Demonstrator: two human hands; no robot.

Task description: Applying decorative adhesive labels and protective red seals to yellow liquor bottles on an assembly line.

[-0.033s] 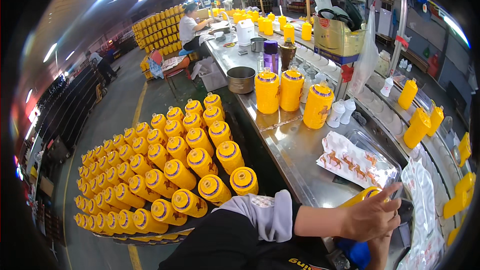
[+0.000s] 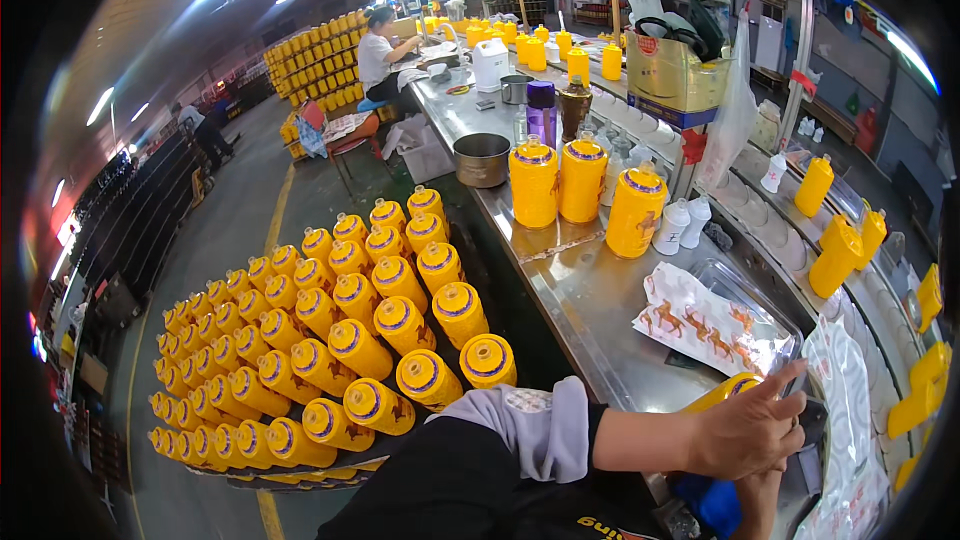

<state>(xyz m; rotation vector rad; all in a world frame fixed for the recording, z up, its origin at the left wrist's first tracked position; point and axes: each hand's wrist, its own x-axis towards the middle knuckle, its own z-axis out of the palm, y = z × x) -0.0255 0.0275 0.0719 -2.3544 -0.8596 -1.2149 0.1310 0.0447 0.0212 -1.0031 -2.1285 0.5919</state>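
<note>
My left hand (image 2: pixel 740 432) reaches in from the lower middle, its grey cuff rolled back, fingers curled against a yellow bottle (image 2: pixel 722 392) that is mostly hidden behind it. Below it, my right hand (image 2: pixel 760 500) shows only in part, its fingers covered by the left. A dark object (image 2: pixel 815 420) sits by the fingertips; its kind is unclear. Just beyond the hands, a white sheet with brown horse pictures (image 2: pixel 695 322) lies by a clear plastic tray (image 2: pixel 735 280). Farther along the metal bench (image 2: pixel 570 290) stand yellow bottles (image 2: pixel 636 215) with clear necks.
Rows of yellow bottles (image 2: pixel 360 352) fill a low platform left of the bench. A metal pot (image 2: pixel 482 160), a purple flask (image 2: pixel 541 112) and small white bottles (image 2: pixel 683 225) stand on the bench. A conveyor (image 2: pixel 790 240) curves along the right. A co-worker (image 2: pixel 378 60) sits at the far end.
My left hand and forearm have shifted very slightly to the right. Everything else stays in place.
</note>
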